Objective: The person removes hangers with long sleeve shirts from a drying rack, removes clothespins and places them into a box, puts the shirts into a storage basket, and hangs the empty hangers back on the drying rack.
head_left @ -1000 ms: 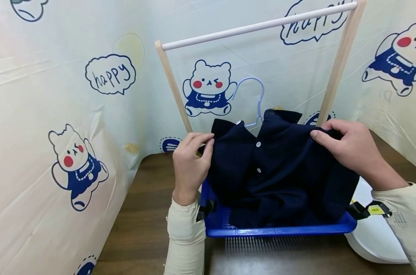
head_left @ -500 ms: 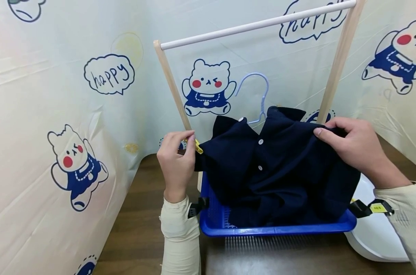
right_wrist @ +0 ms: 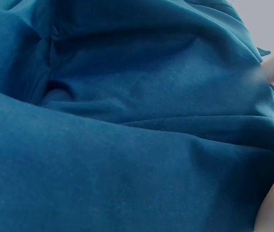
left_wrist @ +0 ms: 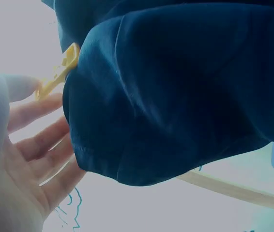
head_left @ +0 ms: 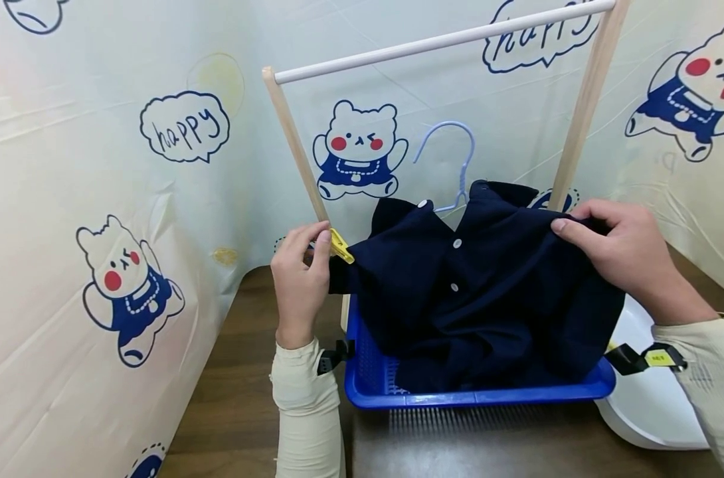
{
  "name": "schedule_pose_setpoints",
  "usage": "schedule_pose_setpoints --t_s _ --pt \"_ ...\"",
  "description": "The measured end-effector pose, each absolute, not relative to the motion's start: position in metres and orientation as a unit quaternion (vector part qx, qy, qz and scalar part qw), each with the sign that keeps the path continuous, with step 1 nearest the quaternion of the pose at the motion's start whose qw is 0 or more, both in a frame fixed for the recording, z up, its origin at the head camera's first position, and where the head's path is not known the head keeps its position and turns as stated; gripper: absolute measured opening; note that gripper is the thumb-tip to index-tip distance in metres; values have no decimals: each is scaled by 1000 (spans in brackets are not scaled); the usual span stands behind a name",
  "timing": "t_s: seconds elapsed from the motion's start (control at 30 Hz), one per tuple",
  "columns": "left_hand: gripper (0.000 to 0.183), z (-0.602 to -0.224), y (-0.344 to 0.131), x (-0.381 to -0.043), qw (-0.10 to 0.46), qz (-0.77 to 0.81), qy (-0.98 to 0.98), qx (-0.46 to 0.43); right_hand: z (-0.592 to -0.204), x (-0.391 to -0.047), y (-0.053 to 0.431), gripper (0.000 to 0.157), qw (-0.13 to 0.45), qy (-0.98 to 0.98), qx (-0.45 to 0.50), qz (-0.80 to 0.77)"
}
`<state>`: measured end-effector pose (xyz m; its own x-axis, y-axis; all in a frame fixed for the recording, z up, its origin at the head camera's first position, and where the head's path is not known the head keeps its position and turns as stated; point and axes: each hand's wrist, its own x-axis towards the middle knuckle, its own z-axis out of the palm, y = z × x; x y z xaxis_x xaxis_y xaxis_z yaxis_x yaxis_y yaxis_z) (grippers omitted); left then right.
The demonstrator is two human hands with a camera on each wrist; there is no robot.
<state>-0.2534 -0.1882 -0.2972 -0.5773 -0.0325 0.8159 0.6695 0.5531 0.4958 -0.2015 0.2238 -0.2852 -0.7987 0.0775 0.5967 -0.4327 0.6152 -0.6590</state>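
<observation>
From where I stand, it is the clip [head_left: 341, 246] that matters: small and yellow, left of centre in the frame, its long axis slanting down and right from the left hand [head_left: 299, 279] to the edge of the shirt [head_left: 487, 285]. Thumb and forefinger pinch its upper-left end; the lower-right end touches the cloth at the shoulder. Whether its jaws bite the fabric or only lie against it, I can't tell. The left hand is plainly the nearer one.

The right hand [head_left: 625, 249], over at the right of the frame, grips the other shoulder, thumb in front and fingers behind, well apart from the clip. Between the two hands the dark shirt spreads across centre and right, collar up, its lower part bunched in the blue basket [head_left: 481, 398].

The hanger [head_left: 462, 179] pokes up through the collar, its hook's tip towards the left. Above it, and apart from it, the white rod [head_left: 446, 42] climbs to the upper right corner.
</observation>
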Motion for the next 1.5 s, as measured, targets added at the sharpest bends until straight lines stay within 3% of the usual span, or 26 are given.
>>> schedule_pose_setpoints --t_s 0.23,0.73,0.9,1.1,1.5 --pt "34 -297 -191 -253 338 -460 -798 -194 -284 -201 227 12 299 -847 101 428" --pt "37 -296 -192 -251 234 -509 -798 -223 -286 -202 233 16 318 -845 73 425" --pt "42 -297 -192 -255 234 -497 -804 -227 -286 -204 236 18 328 -843 63 422" --pt "29 -301 -194 -256 220 -461 -828 -232 -286 -204 236 18 323 -844 55 425" --pt "20 -302 -196 -255 202 -440 -844 -231 -285 -207 233 16 323 -840 79 428"
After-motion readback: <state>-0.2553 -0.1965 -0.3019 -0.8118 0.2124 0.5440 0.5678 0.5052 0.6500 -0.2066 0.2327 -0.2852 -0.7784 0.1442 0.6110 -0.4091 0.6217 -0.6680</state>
